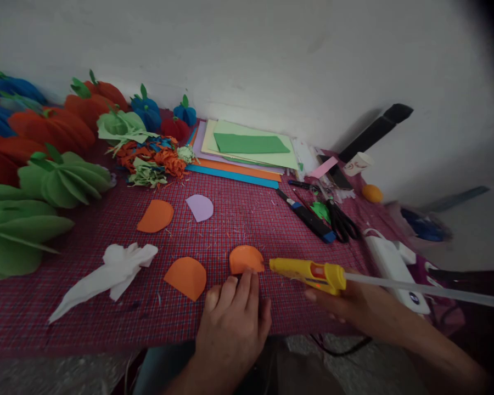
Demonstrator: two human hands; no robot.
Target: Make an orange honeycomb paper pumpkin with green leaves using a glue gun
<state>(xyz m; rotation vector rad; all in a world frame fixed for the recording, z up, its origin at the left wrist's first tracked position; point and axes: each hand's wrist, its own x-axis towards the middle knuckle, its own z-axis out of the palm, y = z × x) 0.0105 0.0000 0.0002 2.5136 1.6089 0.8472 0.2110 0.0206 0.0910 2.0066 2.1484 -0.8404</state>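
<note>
On the left of the worktop (239, 216), paper pumpkins (63, 178) stand bunched, probably to be out of my arms' way, with a tissue (111, 269) nearer me and a loose orange piece (186, 277) just beyond it. My left hand (233, 323) grips nothing, thumb apart from the fingers, its fingertips resting on the orange cutout (246, 257) before me, I think to stop light paper sliding. Just right of that, the glue gun (302, 269) points at the cutout, my right hand (356, 302) wrapped round its handle, seemingly for steady aim.
</note>
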